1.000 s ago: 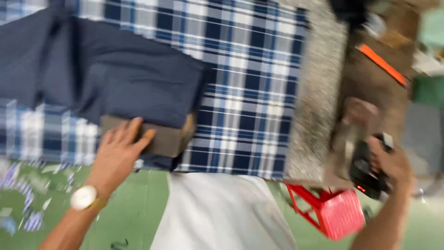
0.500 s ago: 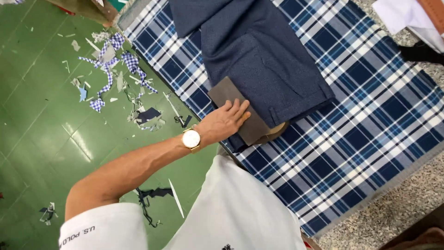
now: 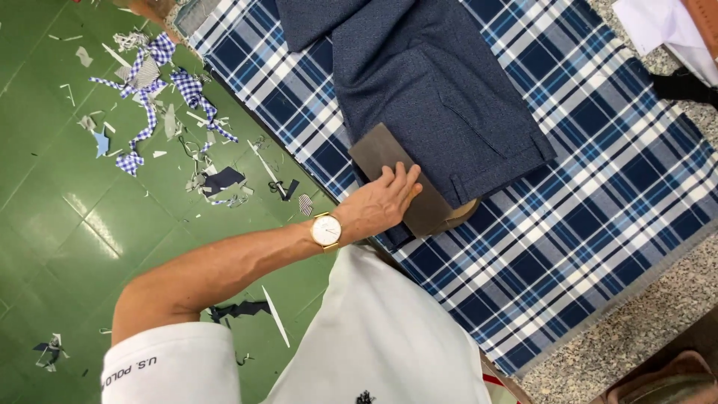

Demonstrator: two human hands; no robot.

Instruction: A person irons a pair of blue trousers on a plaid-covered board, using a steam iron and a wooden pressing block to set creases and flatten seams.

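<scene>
while the left arm reaches across from the lower left of the view, bent at the elbow and bare below a short white sleeve (image 3: 168, 366), the left hand (image 3: 380, 200) lies palm down with its fingers (image 3: 402, 178) extended and close together, flat on a grey-brown block (image 3: 396, 176). the hand is open and presses rather than grips; nothing is closed in it. a wristwatch (image 3: 326, 230) with a pale round dial and a gold-coloured case sits on the wrist. the right hand is out of view.

the block is a flat, rectangular piece with a matt grey-brown top face and a lighter, tan underside showing at its lower right end. its long axis runs diagonally, from the upper left near the fingertips to the lower right. its right edge is tucked under the folded edge of a dark blue garment (image 3: 434, 97), which looks like trousers of finely speckled cloth, with a stitched seam and a hem band along the lower right edge. the garment's long axis runs from the top of the view down to the right, ending just past the block.

garment and block both rest on a blue and white plaid cloth (image 3: 613, 194) that covers a speckled grey table (image 3: 643, 322). the green floor (image 3: 67, 224) to the left is strewn with fabric scraps (image 3: 161, 82), several in blue check.
</scene>
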